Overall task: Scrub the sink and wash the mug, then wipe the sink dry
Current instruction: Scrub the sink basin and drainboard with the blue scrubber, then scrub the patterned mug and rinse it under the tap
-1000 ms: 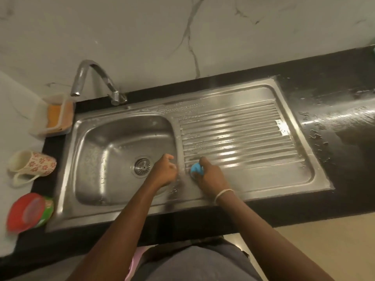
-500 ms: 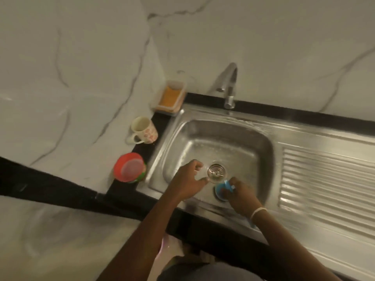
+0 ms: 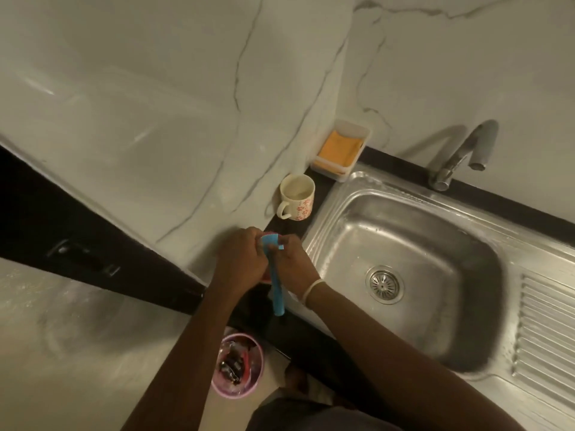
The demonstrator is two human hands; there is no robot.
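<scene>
Marble-walled black counter (image 3: 314, 194) left of steel sink (image 3: 404, 275) | blue brush (image 3: 277, 284) held over counter edge, long axis near vertical, handle end toward viewer | left hand (image 3: 241, 259) and right hand (image 3: 287, 259) both curled round its upper end | floral mug (image 3: 297, 197) upright behind, handle left.

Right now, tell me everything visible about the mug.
The mug is cream with a small red flower print and a looped handle turned toward the near left. It looks ceramic. It stands upright on the dark counter strip, left of the sink and in front of the soap tray. No hand touches it. Inside looks pale, contents unclear.
</scene>
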